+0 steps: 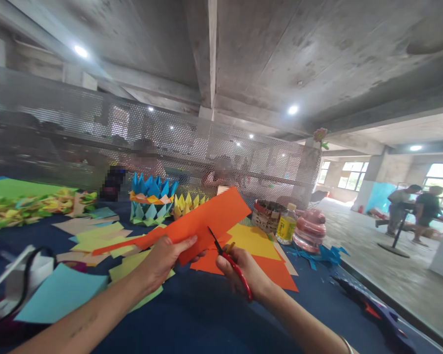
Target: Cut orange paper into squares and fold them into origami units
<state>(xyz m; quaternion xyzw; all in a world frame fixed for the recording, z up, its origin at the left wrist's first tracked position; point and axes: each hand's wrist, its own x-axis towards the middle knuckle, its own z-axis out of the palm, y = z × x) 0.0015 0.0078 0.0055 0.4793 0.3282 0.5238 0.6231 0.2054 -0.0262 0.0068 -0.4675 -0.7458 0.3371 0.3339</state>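
Hands grasp: left [162,260] orange paper [203,221], right [243,268] red scissors [231,263] at its edge.

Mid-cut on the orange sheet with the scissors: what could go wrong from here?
The left hand pinches the orange paper close to the red scissors in the right hand, so the thumb could get nicked. The sheet is held in the air, unsupported, so it may flex and the cut wander.

Co-workers [147,160] behind mesh — faces blurred
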